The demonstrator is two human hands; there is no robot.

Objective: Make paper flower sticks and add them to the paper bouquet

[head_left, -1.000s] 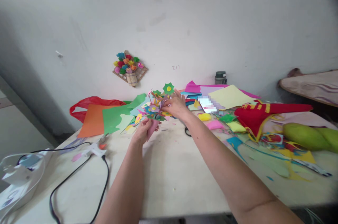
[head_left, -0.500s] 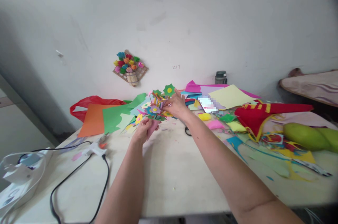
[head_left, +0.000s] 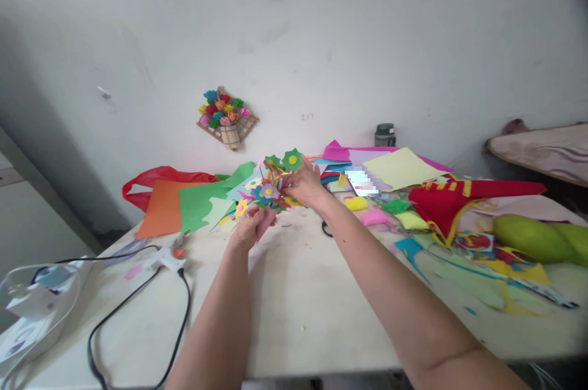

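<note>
My left hand (head_left: 247, 228) is wrapped around a pink paper holder (head_left: 265, 225), which leans slightly to the right above the table. Out of its top spreads a bunch of paper flowers (head_left: 269, 191) in purple, blue, yellow and green. My right hand (head_left: 304, 185) reaches into the bunch from the right, its thumb and fingers closed among the flowers and stems. Just beside its raised fingertip is a green flower with a yellow centre (head_left: 293, 160). The exact pinch point is partly hidden by petals.
A white glue gun (head_left: 164, 259) with a black cord lies left, near a power strip (head_left: 50, 316). Orange (head_left: 158, 209) and green sheets lie behind it. Scissors (head_left: 327, 229), a phone (head_left: 362, 182), paper scraps and a red pennant-like piece (head_left: 448, 203) lie to the right.
My right hand and the green flower have shifted very slightly left and down. My left hand keeps its hold on the pink holder.
</note>
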